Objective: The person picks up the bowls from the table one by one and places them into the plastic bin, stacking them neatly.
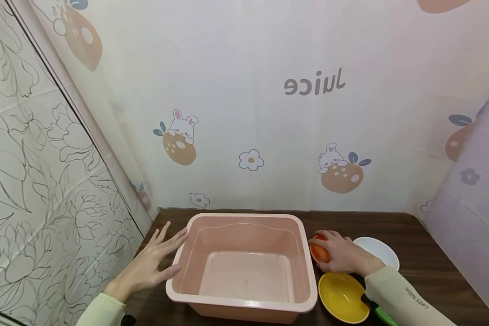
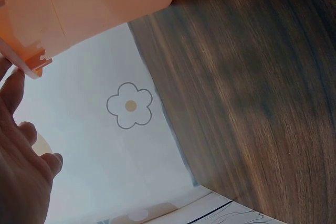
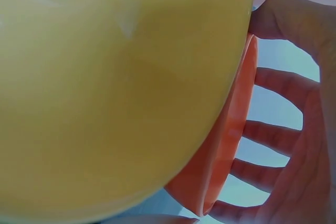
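Observation:
A pink plastic basin (image 1: 244,276) stands on the dark wood table with nothing in it. My left hand (image 1: 151,260) is at its left side, fingers spread and fairly straight, the fingertips at the rim, as the left wrist view also shows. To the right of the basin my right hand (image 1: 342,251) holds an orange bowl (image 3: 226,145) from above, thumb and fingers spread around its rim. Close in front of that bowl sits a yellow bowl (image 1: 342,299), which covers much of the right wrist view. Part of a white bowl (image 1: 379,251) shows behind my right wrist.
A green item (image 1: 385,315) with a black part lies at the lower right, mostly hidden by my right sleeve. Printed curtain (image 1: 244,113) hangs along the table's back edge, and more fabric (image 1: 57,181) closes off the left side.

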The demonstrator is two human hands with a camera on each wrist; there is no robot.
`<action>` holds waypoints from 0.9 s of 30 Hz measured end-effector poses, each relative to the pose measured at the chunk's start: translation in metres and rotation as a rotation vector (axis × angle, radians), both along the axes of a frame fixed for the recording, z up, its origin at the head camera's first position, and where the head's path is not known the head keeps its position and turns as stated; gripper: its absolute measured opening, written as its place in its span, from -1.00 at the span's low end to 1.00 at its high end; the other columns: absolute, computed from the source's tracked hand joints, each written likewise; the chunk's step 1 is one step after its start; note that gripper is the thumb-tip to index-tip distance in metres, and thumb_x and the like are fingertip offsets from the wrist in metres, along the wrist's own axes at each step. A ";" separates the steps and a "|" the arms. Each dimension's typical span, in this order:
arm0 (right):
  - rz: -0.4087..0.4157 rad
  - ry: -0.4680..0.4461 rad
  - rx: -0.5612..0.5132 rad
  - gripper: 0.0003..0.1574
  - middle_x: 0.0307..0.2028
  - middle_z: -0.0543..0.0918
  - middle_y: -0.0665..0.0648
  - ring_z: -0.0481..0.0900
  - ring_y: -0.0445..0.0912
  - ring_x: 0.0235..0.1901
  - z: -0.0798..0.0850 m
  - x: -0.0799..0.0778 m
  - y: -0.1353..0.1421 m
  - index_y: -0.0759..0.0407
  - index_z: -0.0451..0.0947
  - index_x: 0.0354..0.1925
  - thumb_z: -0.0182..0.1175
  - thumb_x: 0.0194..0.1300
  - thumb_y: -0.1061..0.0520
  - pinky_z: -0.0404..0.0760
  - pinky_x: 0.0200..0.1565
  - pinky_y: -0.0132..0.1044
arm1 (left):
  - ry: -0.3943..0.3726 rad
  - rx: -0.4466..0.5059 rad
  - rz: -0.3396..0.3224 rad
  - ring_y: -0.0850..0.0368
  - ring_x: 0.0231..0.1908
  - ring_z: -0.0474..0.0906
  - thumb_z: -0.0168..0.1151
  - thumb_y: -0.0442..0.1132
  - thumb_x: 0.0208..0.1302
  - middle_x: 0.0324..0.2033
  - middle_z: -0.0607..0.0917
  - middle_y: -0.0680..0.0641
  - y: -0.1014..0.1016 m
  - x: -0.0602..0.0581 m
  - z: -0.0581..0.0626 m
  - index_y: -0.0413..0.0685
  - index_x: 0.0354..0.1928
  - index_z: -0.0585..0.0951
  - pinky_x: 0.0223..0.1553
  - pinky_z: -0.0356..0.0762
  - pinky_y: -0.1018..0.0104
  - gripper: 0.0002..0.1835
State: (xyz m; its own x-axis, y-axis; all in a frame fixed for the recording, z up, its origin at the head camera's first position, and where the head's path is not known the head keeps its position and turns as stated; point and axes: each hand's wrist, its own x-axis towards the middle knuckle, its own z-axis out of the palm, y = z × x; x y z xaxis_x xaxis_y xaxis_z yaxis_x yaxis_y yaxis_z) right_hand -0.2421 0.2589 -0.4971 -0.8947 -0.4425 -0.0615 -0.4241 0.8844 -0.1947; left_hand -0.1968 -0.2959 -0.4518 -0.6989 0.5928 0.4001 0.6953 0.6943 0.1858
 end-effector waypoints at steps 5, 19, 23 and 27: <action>0.005 0.007 -0.006 -0.18 0.37 0.45 0.31 0.41 0.36 0.28 -0.002 0.000 0.001 -0.07 0.60 0.27 0.47 0.03 -0.21 0.52 -0.02 0.51 | 0.005 0.001 -0.005 -0.37 0.59 -0.09 0.26 0.12 0.29 0.53 0.37 0.00 0.000 -0.001 -0.001 0.09 0.57 0.30 0.58 -0.60 0.29 -0.17; 0.044 0.033 0.007 -0.29 0.38 0.46 0.29 0.38 0.38 0.29 -0.006 -0.001 0.002 -0.14 0.64 0.23 0.44 0.09 -0.19 0.55 -0.05 0.47 | 0.007 0.010 -0.011 -0.37 0.59 -0.09 0.24 0.13 0.31 0.52 0.38 -0.03 0.000 -0.001 -0.001 0.08 0.56 0.32 0.58 -0.60 0.30 -0.19; 0.048 0.037 0.009 -0.31 0.38 0.46 0.30 0.38 0.39 0.29 -0.005 -0.001 0.002 -0.16 0.65 0.22 0.44 0.09 -0.18 0.55 -0.05 0.48 | 0.002 0.011 -0.010 -0.36 0.60 -0.10 0.24 0.13 0.30 0.52 0.38 -0.02 0.000 -0.001 -0.001 0.08 0.56 0.32 0.58 -0.60 0.30 -0.18; 0.048 0.031 0.003 -0.29 0.38 0.46 0.32 0.39 0.40 0.29 -0.003 0.000 0.002 -0.14 0.65 0.23 0.46 0.08 -0.19 0.56 -0.07 0.48 | -0.004 0.012 -0.008 -0.35 0.60 -0.11 0.25 0.12 0.29 0.52 0.37 -0.02 0.000 -0.001 -0.001 0.08 0.56 0.32 0.58 -0.61 0.30 -0.18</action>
